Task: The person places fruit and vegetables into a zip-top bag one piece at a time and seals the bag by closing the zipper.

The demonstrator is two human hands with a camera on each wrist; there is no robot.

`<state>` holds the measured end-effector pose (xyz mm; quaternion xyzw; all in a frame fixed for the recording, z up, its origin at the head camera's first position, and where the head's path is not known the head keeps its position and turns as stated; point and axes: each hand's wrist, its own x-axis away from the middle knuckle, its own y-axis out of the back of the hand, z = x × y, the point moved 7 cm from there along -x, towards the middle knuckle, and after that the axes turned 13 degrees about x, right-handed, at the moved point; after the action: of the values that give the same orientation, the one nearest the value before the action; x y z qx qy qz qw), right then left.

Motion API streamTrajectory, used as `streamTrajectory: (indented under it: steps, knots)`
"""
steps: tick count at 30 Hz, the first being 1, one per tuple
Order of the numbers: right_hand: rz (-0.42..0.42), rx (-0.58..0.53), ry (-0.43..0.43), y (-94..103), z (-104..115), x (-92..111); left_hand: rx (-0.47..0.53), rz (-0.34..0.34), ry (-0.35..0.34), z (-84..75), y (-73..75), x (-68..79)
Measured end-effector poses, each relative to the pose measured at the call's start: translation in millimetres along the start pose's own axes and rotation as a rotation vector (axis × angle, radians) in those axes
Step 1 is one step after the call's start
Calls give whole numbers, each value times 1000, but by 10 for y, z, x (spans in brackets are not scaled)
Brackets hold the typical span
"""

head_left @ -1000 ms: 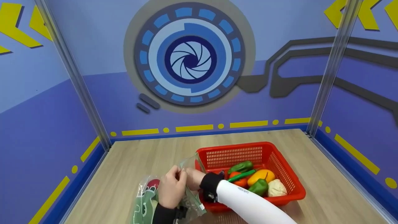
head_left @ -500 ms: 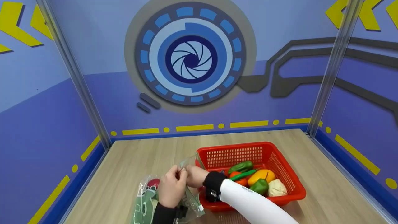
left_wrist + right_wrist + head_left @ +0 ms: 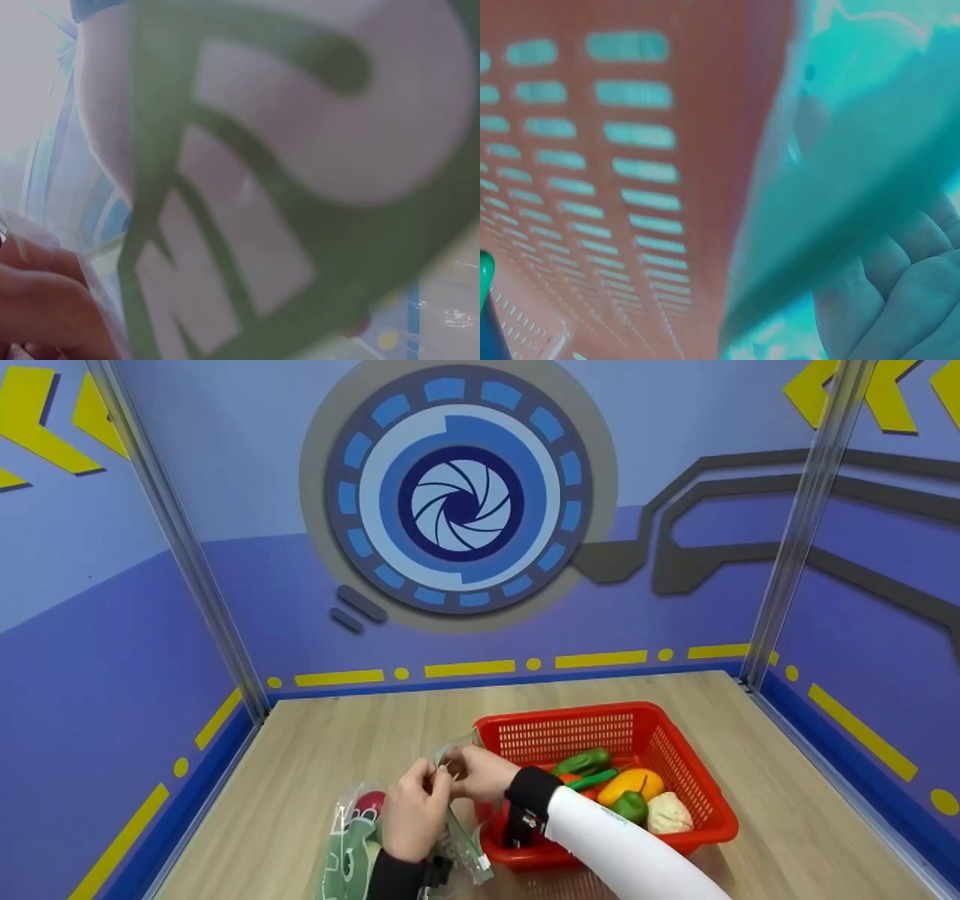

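Note:
In the head view, my left hand (image 3: 416, 810) pinches the rim of a clear zip bag (image 3: 469, 840) with green edging. My right hand (image 3: 484, 772) is curled at the same rim, its fingertips close to the left ones; a dark brown patch shows between them, too small to identify. A white slider (image 3: 482, 862) sits at the bag's lower corner. Green-printed plastic (image 3: 349, 847) lies to the left, with a red round item (image 3: 371, 802) showing; whether it is the same bag I cannot tell. Green print (image 3: 360, 180) fills the left wrist view. The right wrist view shows my right palm (image 3: 900, 300) behind the plastic.
A red plastic basket (image 3: 697, 765) stands right of the hands, under my right forearm. In it lie green peppers (image 3: 581, 762), a yellow-orange item (image 3: 631, 787) and a pale knobbly piece (image 3: 669, 814). Patterned panels (image 3: 247, 622) wall in the wooden table (image 3: 352, 727).
My right hand has shifted right and slightly up along the bag's rim, its wrist now farther over the basket. The left hand and the basket have stayed where they were.

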<state>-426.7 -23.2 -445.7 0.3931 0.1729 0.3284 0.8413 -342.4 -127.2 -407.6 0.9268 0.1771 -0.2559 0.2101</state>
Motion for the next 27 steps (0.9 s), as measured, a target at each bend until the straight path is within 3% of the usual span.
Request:
streamTrajectory:
  steps: [12,20,27]
  knots:
    - [-36,-124,28,213,-107,122,-8,20,32,31,-15,-1]
    - [-42,-149,46,439,-234,242,-16,21,40,25,-14,-10]
    - [-142,-127,-75,724,-618,309,-12,14,48,23,-8,-10]
